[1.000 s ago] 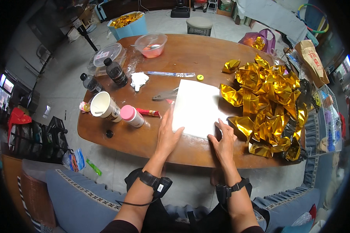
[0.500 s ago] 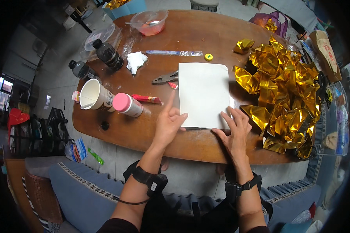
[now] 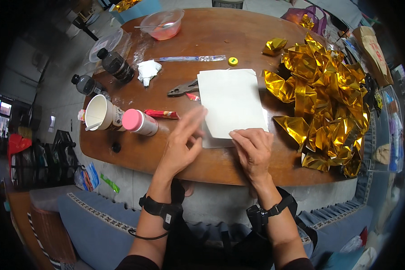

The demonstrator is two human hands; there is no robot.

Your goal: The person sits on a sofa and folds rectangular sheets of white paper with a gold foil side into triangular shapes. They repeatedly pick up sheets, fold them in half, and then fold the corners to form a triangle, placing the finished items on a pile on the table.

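A stack of white paper sheets (image 3: 229, 96) lies on the table in front of me. My right hand (image 3: 254, 148) is closed at its near edge, pinching the top sheet between thumb and fingertips; that edge is slightly raised, and a lower sheet shows beneath. Beside the stack's left edge is my left hand (image 3: 180, 144), its index finger stretched out and blurred by motion, the other fingers loosely bent. It holds nothing that I can see. Pliers (image 3: 182, 89) lie partly under the stack's left side, next to a small red wrapper piece (image 3: 193, 96).
Crumpled gold foil (image 3: 324, 103) is heaped at the right. To the left stand a pink-lidded jar (image 3: 141, 122), a paper cup (image 3: 101, 112) and dark bottles (image 3: 115, 66). A red tube-like packet (image 3: 161, 114), white tissue (image 3: 148, 72), yellow cap (image 3: 232, 61) and plastic bowl (image 3: 163, 27) share the wooden table.
The right hand has moved in along the near edge and now pinches the top sheet, which has shifted and lifted there. My left hand has turned, its fingers sweeping along the left edge.
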